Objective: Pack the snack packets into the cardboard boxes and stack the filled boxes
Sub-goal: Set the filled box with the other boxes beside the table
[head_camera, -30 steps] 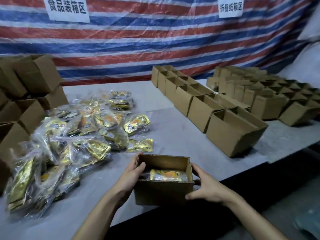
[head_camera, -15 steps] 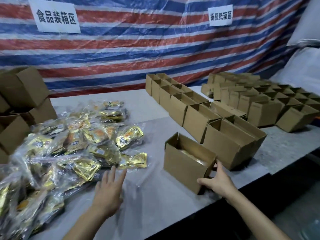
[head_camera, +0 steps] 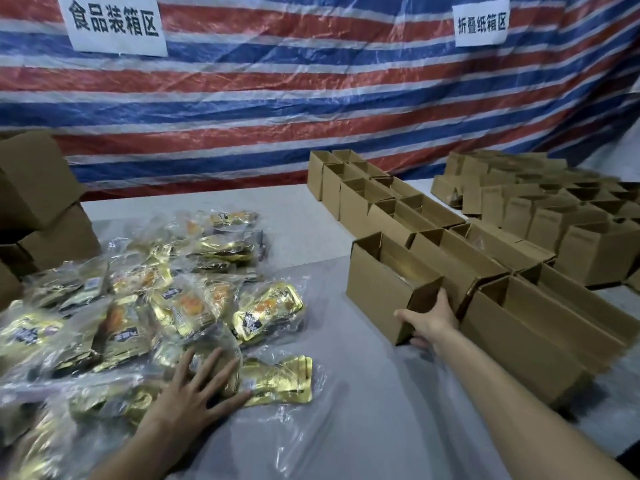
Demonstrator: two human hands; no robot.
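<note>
A heap of gold snack packets in clear wrap covers the left of the grey table. My left hand lies flat with spread fingers on a packet at the heap's near edge, beside a gold packet. An open cardboard box stands right of centre with a packet faintly visible inside. My right hand grips its near end, thumb on the end panel. The box touches the row of open boxes.
More open cardboard boxes crowd the right and far right of the table. Closed boxes are stacked at the far left. A striped tarpaulin with two paper signs hangs behind. The table's front edge drops off at lower right.
The box with a packet moved from in front of me to the right, against the row of boxes, pushed by my right hand. My left hand left the box and came down on the packet heap.
</note>
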